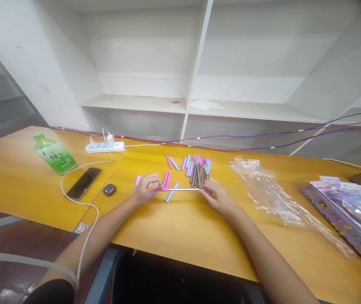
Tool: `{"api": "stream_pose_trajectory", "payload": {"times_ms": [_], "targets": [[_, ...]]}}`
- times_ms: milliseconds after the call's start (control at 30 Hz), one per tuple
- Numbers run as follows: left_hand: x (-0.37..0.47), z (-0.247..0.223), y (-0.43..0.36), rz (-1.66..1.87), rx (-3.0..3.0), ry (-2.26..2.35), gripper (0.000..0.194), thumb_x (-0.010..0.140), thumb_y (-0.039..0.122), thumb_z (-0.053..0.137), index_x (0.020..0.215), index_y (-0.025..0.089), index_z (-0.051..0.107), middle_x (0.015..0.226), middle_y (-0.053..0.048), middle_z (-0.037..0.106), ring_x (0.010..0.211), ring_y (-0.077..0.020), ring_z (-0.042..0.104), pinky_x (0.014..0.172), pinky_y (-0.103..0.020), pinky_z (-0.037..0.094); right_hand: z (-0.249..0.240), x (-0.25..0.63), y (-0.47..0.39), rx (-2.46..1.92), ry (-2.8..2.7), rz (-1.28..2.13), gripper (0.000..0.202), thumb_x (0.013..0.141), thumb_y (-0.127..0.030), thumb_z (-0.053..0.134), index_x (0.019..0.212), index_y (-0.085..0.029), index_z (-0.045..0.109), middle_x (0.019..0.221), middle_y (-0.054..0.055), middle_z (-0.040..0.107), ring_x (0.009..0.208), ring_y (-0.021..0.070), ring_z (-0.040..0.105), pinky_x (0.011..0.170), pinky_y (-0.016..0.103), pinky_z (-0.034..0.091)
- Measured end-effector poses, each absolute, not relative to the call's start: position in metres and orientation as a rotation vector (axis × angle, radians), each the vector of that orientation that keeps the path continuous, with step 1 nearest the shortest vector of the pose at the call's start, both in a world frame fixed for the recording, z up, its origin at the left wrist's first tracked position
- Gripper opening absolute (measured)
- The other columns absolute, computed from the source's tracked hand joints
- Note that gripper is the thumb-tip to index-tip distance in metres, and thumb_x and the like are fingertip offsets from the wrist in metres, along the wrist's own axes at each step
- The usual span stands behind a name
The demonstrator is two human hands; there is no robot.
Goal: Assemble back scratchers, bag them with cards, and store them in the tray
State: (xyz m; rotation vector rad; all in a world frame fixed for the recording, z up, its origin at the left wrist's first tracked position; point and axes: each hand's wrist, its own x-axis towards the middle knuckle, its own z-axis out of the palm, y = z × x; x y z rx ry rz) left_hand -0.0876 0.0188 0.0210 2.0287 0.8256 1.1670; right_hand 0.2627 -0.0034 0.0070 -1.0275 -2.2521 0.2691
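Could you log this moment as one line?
left hand: holding pink tube | right hand: holding opposite end of metal rod | nearby: loose tubes, clear plastic bags

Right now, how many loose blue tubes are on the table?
3: left blue tube, beside a pink tube; right blue tube, beside a purple tube; near blue tube, partly behind the metal rod. Others may be hidden.

The left hand and the right hand are bare, and the 2 forearms are bare also. On the left side, below the front edge of the table, 1 black sleeve shows, plain, with a curved hem.
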Motion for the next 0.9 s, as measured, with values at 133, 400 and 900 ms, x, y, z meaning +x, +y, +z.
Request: {"api": "stream_pose_trajectory", "payload": {"times_ms": [133, 400, 900], "targets": [[-0.086, 0.015, 0.017, 1.196, 1.963, 0.834, 0.040, 0.096, 0.041, 0.046, 0.073, 0.019, 0.071, 0.075, -0.006, 0.060, 0.079, -0.0222, 0.059, 0.089, -0.040, 0.050, 0.005, 0.256, -0.005, -1.025, -2.265, 0.273, 0.026, 0.109, -0.038, 0.048, 0.099, -0.023, 0.067, 0.084, 0.006, 0.067, 0.079, 0.0212, 0.057, 0.075, 0.035, 0.046], [-0.085, 0.014, 0.015, 1.235, 1.956, 0.859, 0.038, 0.095, 0.039, 0.045, 0.074, 0.019, 0.071, 0.073, -0.006, 0.059, 0.078, -0.0220, 0.058, 0.088, -0.039, 0.048, -0.002, 0.241, -0.008, -0.966, -2.299, 0.324, 0.029, 0.111, -0.037, 0.042, 0.101, -0.023, 0.066, 0.089, 0.008, 0.067, 0.086, 0.0221, 0.060, 0.079, 0.036, 0.048], [-0.069, 0.016, -0.003, 1.205, 2.039, 0.848, 0.036, 0.098, 0.035, 0.047, 0.077, 0.018, 0.071, 0.077, -0.005, 0.063, 0.077, -0.0195, 0.056, 0.076, -0.034, 0.041, -0.005, 0.202, -0.023, -0.925, -2.304, 0.181, 0.028, 0.111, -0.033, 0.043, 0.098, -0.020, 0.065, 0.086, 0.007, 0.067, 0.079, 0.0199, 0.057, 0.074, 0.032, 0.043]]}}
